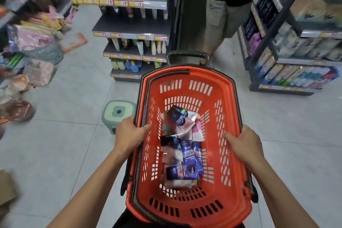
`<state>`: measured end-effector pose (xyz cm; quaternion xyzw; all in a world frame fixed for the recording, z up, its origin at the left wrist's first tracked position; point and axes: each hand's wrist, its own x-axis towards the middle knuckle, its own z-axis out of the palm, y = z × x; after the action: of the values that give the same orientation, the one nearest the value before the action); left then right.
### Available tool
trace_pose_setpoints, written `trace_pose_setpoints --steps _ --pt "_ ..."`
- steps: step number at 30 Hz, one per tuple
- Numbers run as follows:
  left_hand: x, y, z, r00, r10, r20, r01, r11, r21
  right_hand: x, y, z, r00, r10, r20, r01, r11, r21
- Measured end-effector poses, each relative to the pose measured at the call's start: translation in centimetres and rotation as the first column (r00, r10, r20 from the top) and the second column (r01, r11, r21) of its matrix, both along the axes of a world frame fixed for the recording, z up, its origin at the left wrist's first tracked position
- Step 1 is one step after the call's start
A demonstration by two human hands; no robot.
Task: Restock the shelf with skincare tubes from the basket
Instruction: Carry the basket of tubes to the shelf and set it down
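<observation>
I carry a red plastic basket (pixel 187 74) in front of me. My left hand (pixel 129 131) grips its left rim, thumb inside the wall. My right hand (pixel 244 142) grips the right rim the same way. On the basket's floor lies a heap of several skincare tubes (pixel 182 146), dark blue, pink and white. Ahead stands a grey shelf unit (pixel 133 26) with yellow price tags; tubes stand along the back of its middle levels, and much of the second board is bare.
A small green stool (pixel 118 113) sits on the tiled floor just left of the basket. A person in grey shorts (pixel 220 16) stands in the aisle ahead right. Stocked shelves (pixel 288 48) line the right side; bags and baskets crowd the left.
</observation>
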<state>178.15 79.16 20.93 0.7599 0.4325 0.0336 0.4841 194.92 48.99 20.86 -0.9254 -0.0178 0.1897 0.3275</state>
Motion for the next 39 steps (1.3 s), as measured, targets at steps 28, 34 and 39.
trace_pose_setpoints --steps 28,34,39 --pt "25.6 16.6 -2.8 0.963 0.254 -0.087 -0.255 0.967 -0.011 32.4 22.4 0.0 0.964 0.240 -0.118 -0.254 0.959 -0.128" --pt "26.7 23.7 -3.2 0.918 0.387 -0.090 -0.393 0.917 -0.072 36.9 33.9 -0.4 0.920 0.381 -0.088 -0.391 0.889 -0.236" --pt "26.3 27.4 -3.5 0.846 0.522 -0.108 -0.530 0.845 -0.072 39.7 42.2 -0.6 0.841 0.532 -0.095 -0.537 0.803 -0.256"
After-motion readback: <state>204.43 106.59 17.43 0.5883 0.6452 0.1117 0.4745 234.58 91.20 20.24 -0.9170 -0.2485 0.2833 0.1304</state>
